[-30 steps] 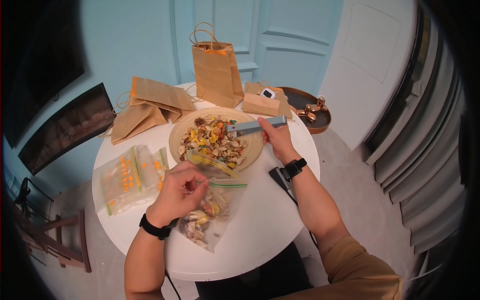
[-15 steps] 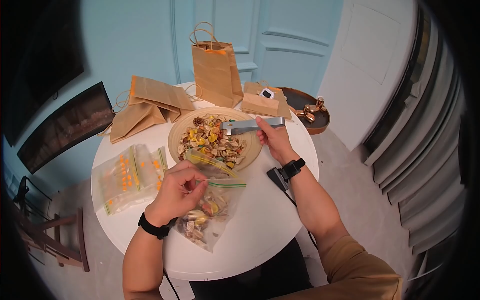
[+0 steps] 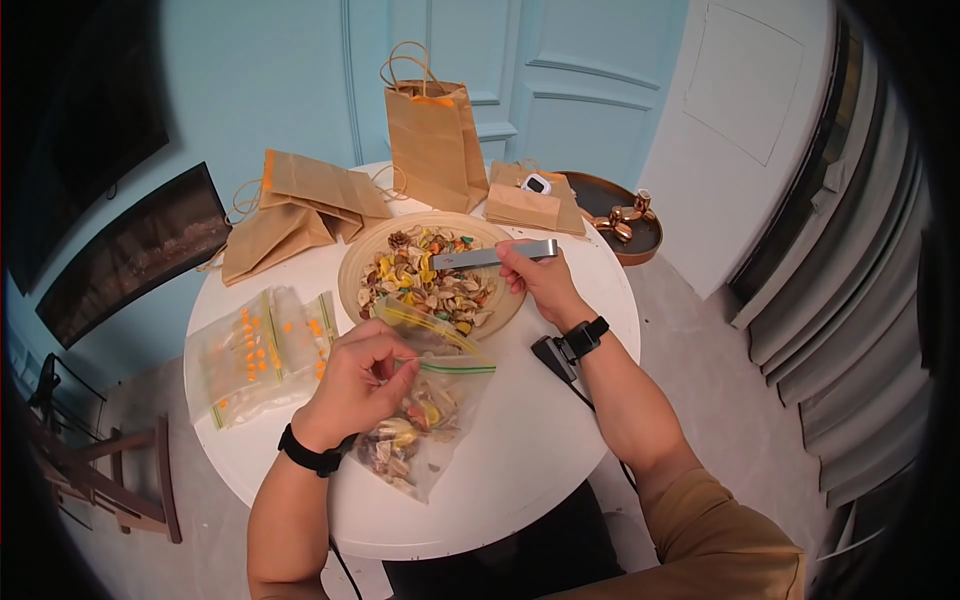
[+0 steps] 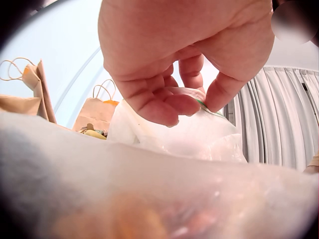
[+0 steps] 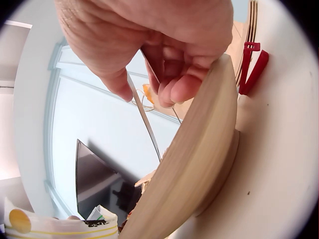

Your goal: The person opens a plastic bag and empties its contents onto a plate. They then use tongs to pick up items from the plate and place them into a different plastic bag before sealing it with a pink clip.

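Room lies right of the pouch [image 3: 425, 440]; paper bags [image 3: 430, 150] block behind the plate [image 3: 350, 287].

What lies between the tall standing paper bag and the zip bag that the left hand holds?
The round dish of dried petals lies between them, with the tongs, held by the right hand, over it. The head view shows this.
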The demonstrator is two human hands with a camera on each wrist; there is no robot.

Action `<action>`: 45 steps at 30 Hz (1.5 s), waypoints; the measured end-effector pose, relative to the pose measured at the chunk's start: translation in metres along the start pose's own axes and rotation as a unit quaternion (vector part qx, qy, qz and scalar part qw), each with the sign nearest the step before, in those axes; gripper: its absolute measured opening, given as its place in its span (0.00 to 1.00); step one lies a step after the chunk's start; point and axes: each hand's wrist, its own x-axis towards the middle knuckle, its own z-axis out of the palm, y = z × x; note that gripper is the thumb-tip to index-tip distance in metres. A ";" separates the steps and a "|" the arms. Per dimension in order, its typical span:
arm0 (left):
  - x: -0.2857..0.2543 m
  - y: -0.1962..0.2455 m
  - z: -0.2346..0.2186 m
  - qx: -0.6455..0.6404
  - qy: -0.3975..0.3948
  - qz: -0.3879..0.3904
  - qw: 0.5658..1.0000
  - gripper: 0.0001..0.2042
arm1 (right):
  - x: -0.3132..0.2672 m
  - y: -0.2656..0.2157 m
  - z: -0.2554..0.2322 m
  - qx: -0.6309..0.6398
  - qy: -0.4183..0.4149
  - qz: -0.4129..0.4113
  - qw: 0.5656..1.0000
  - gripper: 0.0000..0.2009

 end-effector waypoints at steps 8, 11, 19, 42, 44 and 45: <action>0.000 -0.001 0.000 0.000 0.001 0.000 1.000 0.02 | -0.003 -0.003 0.005 -0.018 -0.005 -0.010 1.000 0.13; 0.000 0.000 0.000 -0.003 -0.001 0.000 1.000 0.02 | -0.003 -0.001 0.005 -0.030 -0.007 -0.016 0.999 0.13; 0.000 -0.003 0.002 -0.016 0.009 0.010 1.000 0.03 | -0.002 0.001 0.003 -0.027 -0.009 -0.027 0.999 0.12; -0.001 -0.002 -0.002 0.000 0.018 0.005 1.000 0.02 | -0.010 -0.012 -0.015 0.105 -0.125 -0.050 0.985 0.10; -0.001 -0.002 -0.002 0.001 0.023 0.006 1.000 0.02 | -0.013 -0.014 -0.015 0.106 -0.159 -0.045 0.981 0.10; -0.001 -0.002 -0.002 0.000 0.025 0.008 1.000 0.02 | -0.014 -0.014 -0.016 0.102 -0.176 -0.045 0.978 0.10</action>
